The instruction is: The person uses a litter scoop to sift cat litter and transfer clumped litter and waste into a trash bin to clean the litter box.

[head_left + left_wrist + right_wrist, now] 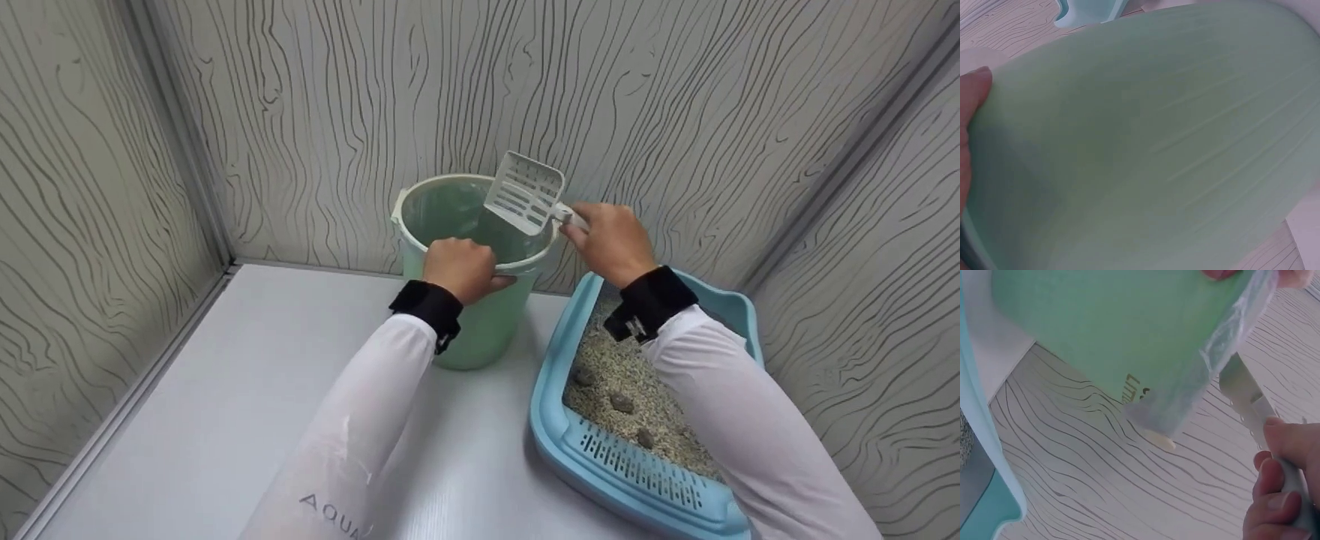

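My left hand grips the near rim of a light green waste bin; its thumb lies against the bin's outer wall in the left wrist view. Curled round a handle, my right hand holds a pale slotted litter scoop. The scoop is tilted over the bin's right side, its head above the opening, and no clump shows on it. A clear plastic liner folds over the bin's rim in the right wrist view. The bottom inside the bin is hidden.
A blue litter box stands right of the bin, under my right forearm. It holds sandy litter with several dark clumps. Both stand on a white table, with wood-patterned panels behind and at the sides.
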